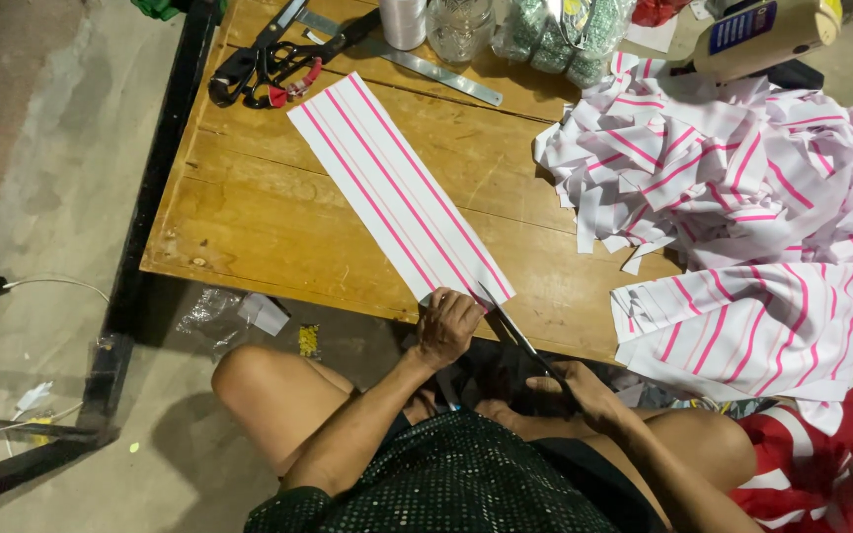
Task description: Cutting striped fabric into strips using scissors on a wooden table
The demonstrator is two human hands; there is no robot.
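A long white strip with pink stripes point(399, 186) lies slantwise on the low wooden table point(249, 227), running from its far end at about 11 o'clock down to its near end at the table's front edge at about 6 o'clock. The left hand point(446, 326) rests on that near end, fingers curled down on the strip and pinning it against the wood at the table's edge, so it presses rather than wraps around it. The right hand point(584, 393) sits just below the table edge at about 5 o'clock, clenched around the dark handles of a pair of scissors point(520, 336), whose blades reach up toward 11 o'clock and meet the strip's near right corner, just beside the left hand; whether the blades are parted there I cannot tell. At 2 to 3 o'clock a loose heap of cut striped pieces point(733, 168) covers the right side of the table, and a larger striped sheet point(752, 331) hangs over the table's corner at 4 o'clock. At the far edge, around 12 o'clock, lie a second pair of black scissors point(264, 61), a metal ruler point(426, 67), a clear glass jar point(459, 28) and a pale spool point(403, 20), well apart from both hands. The person's bare knees show below the table.
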